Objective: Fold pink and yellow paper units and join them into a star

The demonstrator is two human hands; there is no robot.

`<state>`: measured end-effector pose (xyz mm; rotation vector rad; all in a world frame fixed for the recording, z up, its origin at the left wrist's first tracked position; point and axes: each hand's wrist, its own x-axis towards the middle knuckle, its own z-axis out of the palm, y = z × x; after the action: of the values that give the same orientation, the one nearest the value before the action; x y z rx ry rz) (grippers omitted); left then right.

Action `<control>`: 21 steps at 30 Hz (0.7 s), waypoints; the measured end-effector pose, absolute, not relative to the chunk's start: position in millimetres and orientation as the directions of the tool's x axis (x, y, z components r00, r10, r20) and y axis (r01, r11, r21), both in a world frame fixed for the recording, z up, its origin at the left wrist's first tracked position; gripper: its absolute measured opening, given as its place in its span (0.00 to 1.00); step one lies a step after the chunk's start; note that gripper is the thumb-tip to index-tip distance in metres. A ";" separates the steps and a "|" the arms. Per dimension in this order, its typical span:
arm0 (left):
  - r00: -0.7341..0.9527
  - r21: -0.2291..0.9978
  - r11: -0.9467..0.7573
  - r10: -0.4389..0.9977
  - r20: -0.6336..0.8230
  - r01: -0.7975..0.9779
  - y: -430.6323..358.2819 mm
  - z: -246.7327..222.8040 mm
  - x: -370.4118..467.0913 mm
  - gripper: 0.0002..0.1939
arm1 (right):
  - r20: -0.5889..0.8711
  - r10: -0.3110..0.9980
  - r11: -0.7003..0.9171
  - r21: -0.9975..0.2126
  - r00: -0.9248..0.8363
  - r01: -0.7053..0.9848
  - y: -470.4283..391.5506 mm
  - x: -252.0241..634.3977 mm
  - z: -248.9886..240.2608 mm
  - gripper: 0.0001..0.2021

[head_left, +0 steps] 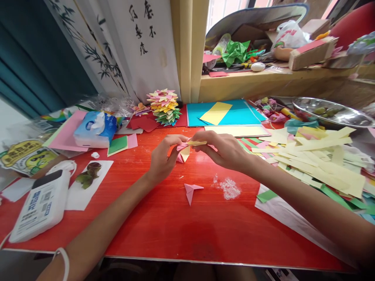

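Observation:
Above the middle of the red table, my left hand (164, 157) and my right hand (220, 149) are both closed on a small assembly of folded pink and yellow paper pieces (184, 147). My left fingers pinch its pink side, while my right fingers and thumb grip the yellow part. A yellow flap hangs below it between the hands; part of the assembly is hidden by my fingers. A single folded pink paper piece (191, 192) lies on the table just below. Behind the hands stands a tiered origami stack (165, 107) of pink, yellow and green pieces.
Cut paper strips (318, 156) are heaped at the right, near a metal bowl (331, 111). A tissue pack (95, 129) and a white power strip-like box (41, 207) lie left. Blue paper sheets (243, 113) rest at the back. The red table's (199, 238) front edge is close.

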<state>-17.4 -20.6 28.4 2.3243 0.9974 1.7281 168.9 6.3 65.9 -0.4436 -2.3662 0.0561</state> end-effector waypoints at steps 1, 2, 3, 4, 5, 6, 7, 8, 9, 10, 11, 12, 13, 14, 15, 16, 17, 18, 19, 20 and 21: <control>0.160 0.423 -0.786 0.538 0.828 0.450 -21.0 28.7 -17.5 0.03 | 0.655 0.321 0.942 -0.148 -0.684 0.300 6.9 169.4 65.4 0.07; 0.169 0.417 -0.789 0.534 0.828 0.450 -21.2 28.8 -17.6 0.03 | 0.662 0.308 0.945 -0.133 -0.683 0.298 7.7 169.8 64.8 0.07; 0.178 0.408 -0.795 0.527 0.831 0.449 -21.4 28.9 -17.6 0.04 | 0.671 0.291 0.950 -0.117 -0.682 0.291 8.4 170.0 64.0 0.07; 0.184 0.398 -0.801 0.517 0.836 0.447 -21.4 28.8 -17.6 0.04 | 0.679 0.273 0.955 -0.104 -0.682 0.279 9.1 170.1 63.2 0.07; 0.187 0.391 -0.807 0.510 0.840 0.443 -21.4 28.6 -17.6 0.05 | 0.686 0.254 0.960 -0.095 -0.682 0.263 9.5 170.1 62.4 0.07; 0.187 0.388 -0.811 0.504 0.843 0.439 -21.3 28.5 -17.6 0.06 | 0.691 0.237 0.966 -0.091 -0.683 0.243 9.7 170.0 61.7 0.08; 0.186 0.387 -0.814 0.501 0.845 0.433 -21.2 28.4 -17.5 0.06 | 0.694 0.226 0.970 -0.092 -0.684 0.227 9.8 169.9 61.2 0.09; 0.184 0.389 -0.816 0.500 0.847 0.428 -21.1 28.4 -17.5 0.06 | 0.695 0.222 0.972 -0.098 -0.684 0.216 9.6 169.8 61.0 0.10; 0.183 0.390 -0.818 0.498 0.847 0.423 -21.1 28.5 -17.5 0.06 | 0.694 0.223 0.972 -0.108 -0.684 0.207 9.4 169.7 61.1 0.11; 0.184 0.390 -0.819 0.498 0.847 0.421 -21.1 28.7 -17.6 0.06 | 0.693 0.227 0.972 -0.120 -0.685 0.200 9.2 169.6 61.4 0.12; 0.187 0.389 -0.819 0.499 0.846 0.422 -21.2 28.9 -17.6 0.06 | 0.694 0.226 0.973 -0.131 -0.683 0.189 9.0 169.4 61.8 0.13; 0.190 0.386 -0.819 0.498 0.846 0.425 -21.2 29.1 -17.8 0.06 | 0.700 0.221 0.975 -0.140 -0.679 0.173 9.0 169.3 62.3 0.13; 0.195 0.381 -0.819 0.496 0.846 0.430 -21.3 29.2 -17.9 0.06 | 0.708 0.210 0.978 -0.147 -0.675 0.150 9.1 169.2 62.6 0.13; 0.198 0.376 -0.819 0.494 0.847 0.433 -21.4 29.2 -18.1 0.06 | 0.715 0.199 0.980 -0.154 -0.671 0.128 9.4 169.1 62.9 0.13; 0.202 0.372 -0.820 0.492 0.847 0.435 -21.4 29.1 -18.3 0.06 | 0.719 0.194 0.981 -0.160 -0.668 0.113 9.7 169.0 62.9 0.13; 0.205 0.370 -0.820 0.491 0.847 0.436 -21.4 28.9 -18.6 0.06 | 0.719 0.192 0.981 -0.164 -0.668 0.106 10.2 169.0 62.9 0.13; 0.209 0.368 -0.820 0.491 0.846 0.439 -21.3 28.6 -18.8 0.06 | 0.716 0.194 0.980 -0.166 -0.671 0.106 10.6 169.1 62.8 0.13; 0.213 0.366 -0.818 0.492 0.844 0.443 -21.2 28.3 -19.0 0.06 | 0.709 0.197 0.980 -0.166 -0.677 0.111 11.0 169.3 62.8 0.13; 0.217 0.365 -0.816 0.495 0.841 0.448 -21.2 28.0 -19.2 0.06 | 0.704 0.197 0.980 -0.164 -0.682 0.114 11.3 169.5 62.8 0.13; 0.220 0.363 -0.813 0.497 0.839 0.454 -21.1 27.8 -19.3 0.06 | 0.701 0.195 0.980 -0.161 -0.686 0.115 11.5 169.8 63.0 0.12; 0.223 0.362 -0.811 0.500 0.837 0.460 -21.1 27.7 -19.4 0.05 | 0.698 0.194 0.981 -0.159 -0.689 0.115 11.7 170.1 63.4 0.12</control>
<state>-19.4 -21.1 27.7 2.4269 0.9534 1.6844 170.1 11.7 63.4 -0.2138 -2.3378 0.1308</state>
